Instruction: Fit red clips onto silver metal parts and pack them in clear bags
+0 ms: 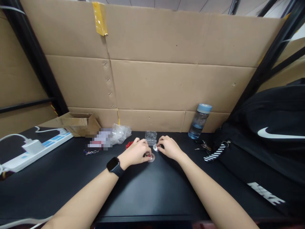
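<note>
My left hand (135,153), with a black watch on its wrist, pinches a small clear suction cup (152,158) with a red part, low over the black table. My right hand (171,148) has its fingers closed on another clear suction cup (155,148), also with a bit of red, slightly farther back. The fingers partly cover both cups. Just behind them a clear plastic box (151,137) rests near the cardboard wall. Beside my left hand lies a small heap of red pieces (129,145), partly hidden by that hand.
Crumpled clear plastic bags (120,133) and an open cardboard box (82,124) are at the back left. A white power strip (38,152) runs along the left. On the right stand a blue-capped water bottle (199,121), keys (206,145) and a black backpack (267,152).
</note>
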A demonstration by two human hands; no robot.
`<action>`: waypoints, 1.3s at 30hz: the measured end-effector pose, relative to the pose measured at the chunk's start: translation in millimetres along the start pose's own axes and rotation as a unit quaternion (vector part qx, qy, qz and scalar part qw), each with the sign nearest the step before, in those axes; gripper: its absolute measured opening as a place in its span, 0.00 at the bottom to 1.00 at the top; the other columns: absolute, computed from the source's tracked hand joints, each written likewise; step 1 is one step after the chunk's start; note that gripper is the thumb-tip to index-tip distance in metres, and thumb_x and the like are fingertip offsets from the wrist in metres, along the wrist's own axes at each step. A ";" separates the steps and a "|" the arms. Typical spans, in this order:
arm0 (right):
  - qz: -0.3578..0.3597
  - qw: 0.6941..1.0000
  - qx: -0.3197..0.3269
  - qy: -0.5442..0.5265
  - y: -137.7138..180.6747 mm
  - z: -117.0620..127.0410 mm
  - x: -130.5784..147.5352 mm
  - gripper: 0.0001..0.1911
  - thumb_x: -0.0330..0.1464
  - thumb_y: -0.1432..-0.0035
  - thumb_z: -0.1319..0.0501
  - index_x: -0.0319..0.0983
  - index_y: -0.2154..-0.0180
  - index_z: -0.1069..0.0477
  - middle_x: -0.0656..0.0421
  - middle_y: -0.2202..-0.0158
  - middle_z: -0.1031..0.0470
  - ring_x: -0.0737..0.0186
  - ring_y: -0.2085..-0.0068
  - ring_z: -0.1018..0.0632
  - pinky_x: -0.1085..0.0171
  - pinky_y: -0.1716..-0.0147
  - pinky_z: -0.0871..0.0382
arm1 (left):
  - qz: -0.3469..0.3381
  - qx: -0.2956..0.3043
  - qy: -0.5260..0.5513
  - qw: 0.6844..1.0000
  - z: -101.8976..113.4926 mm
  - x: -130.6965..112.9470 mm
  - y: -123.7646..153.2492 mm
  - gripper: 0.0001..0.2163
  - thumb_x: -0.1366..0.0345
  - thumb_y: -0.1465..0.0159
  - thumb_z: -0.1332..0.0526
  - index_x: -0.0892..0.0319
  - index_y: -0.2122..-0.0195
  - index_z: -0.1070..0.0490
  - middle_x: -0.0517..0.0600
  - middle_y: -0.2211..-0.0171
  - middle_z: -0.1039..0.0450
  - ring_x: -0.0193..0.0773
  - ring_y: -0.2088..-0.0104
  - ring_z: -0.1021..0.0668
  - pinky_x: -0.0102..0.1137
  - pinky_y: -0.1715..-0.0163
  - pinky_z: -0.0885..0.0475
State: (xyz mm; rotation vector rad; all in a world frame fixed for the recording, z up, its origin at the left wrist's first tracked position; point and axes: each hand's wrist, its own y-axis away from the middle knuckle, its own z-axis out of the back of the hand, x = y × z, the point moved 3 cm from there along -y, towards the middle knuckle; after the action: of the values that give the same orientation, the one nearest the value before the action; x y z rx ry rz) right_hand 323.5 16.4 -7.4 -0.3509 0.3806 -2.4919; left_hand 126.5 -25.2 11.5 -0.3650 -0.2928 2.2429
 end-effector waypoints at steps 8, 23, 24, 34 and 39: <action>0.010 0.998 0.004 0.055 -1.4 4.4 -0.6 0.07 0.31 0.39 0.37 0.43 0.67 0.21 0.56 0.56 0.25 0.55 0.55 0.29 0.59 0.60 0.37 | 0.002 -0.003 -0.027 1.000 -4.9 3.3 -0.4 0.08 0.64 0.33 0.40 0.51 0.66 0.22 0.50 0.67 0.24 0.43 0.55 0.28 0.40 0.56 0.45; 0.000 0.999 -0.023 -0.044 2.4 16.5 -9.2 0.07 0.30 0.38 0.39 0.41 0.69 0.26 0.54 0.48 0.29 0.53 0.49 0.30 0.54 0.49 0.34 | 0.122 -0.135 -0.018 0.983 3.2 11.6 0.9 0.10 0.63 0.28 0.49 0.55 0.63 0.30 0.52 0.48 0.31 0.45 0.46 0.33 0.42 0.49 0.41; 0.009 0.995 -0.051 -0.083 1.8 20.6 -2.5 0.07 0.31 0.36 0.41 0.41 0.67 0.26 0.54 0.48 0.30 0.55 0.48 0.30 0.54 0.47 0.35 | 0.134 -0.146 -0.008 0.980 3.2 12.5 0.7 0.10 0.63 0.28 0.49 0.54 0.63 0.30 0.51 0.48 0.31 0.45 0.46 0.33 0.43 0.49 0.41; -0.072 0.879 -0.120 -0.457 1.0 13.7 41.6 0.12 0.43 0.38 0.40 0.41 0.64 0.31 0.52 0.47 0.29 0.55 0.55 0.21 0.57 0.63 0.21 | 0.183 -0.236 0.129 0.946 4.2 8.8 -4.8 0.10 0.58 0.29 0.47 0.53 0.60 0.29 0.51 0.53 0.30 0.44 0.48 0.29 0.40 0.49 0.35; -0.126 0.751 -0.073 -0.644 1.7 1.0 45.9 0.15 0.45 0.44 0.34 0.42 0.62 0.32 0.56 0.51 0.29 0.58 0.63 0.18 0.62 0.76 0.20 | 0.190 -0.234 0.119 0.946 4.4 8.8 -3.6 0.09 0.57 0.30 0.44 0.53 0.62 0.29 0.50 0.55 0.29 0.44 0.50 0.28 0.40 0.50 0.35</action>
State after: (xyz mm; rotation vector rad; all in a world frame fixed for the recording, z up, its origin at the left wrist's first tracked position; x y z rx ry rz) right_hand 288.3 -12.1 0.4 -2.0897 -0.0849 -1.8164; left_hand 122.0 -16.6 15.4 -1.0111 -0.6778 2.4525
